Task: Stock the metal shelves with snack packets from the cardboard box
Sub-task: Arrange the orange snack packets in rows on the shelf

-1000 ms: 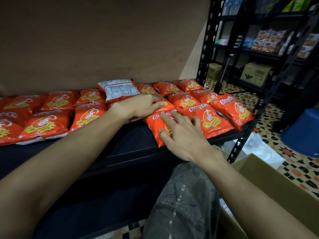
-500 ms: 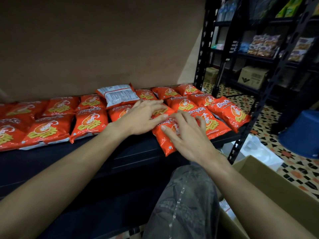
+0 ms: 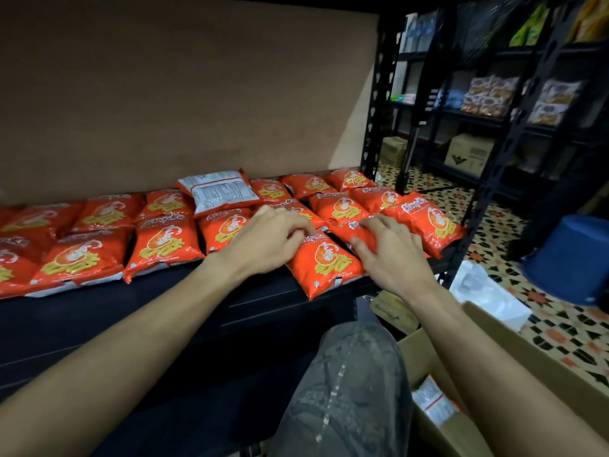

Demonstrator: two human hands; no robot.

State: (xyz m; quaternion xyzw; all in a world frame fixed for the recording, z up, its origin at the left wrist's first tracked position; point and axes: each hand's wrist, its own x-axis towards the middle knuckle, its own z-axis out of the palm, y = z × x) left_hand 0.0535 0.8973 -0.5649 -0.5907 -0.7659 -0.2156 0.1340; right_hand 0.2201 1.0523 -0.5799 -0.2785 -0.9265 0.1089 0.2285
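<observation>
Here left hand (image 3: pixel 270 240) pinches front packet (image 3: pixel 326 267) top, blurred; right hand (image 3: pixel 393 253), spread, covers neighbouring packet (image 3: pixel 341 230).

Snack packets (image 3: pixel 161 242) lie in rows across the shelf (image 3: pixel 164 301), with one loose packet (image 3: pixel 219 191) atop the back rows. The front packet (image 3: pixel 326 265) lies at the shelf's edge, between the left hand (image 3: pixel 270 239) and right hand (image 3: pixel 392 255). The cardboard box (image 3: pixel 527 357) sits lower right.
</observation>
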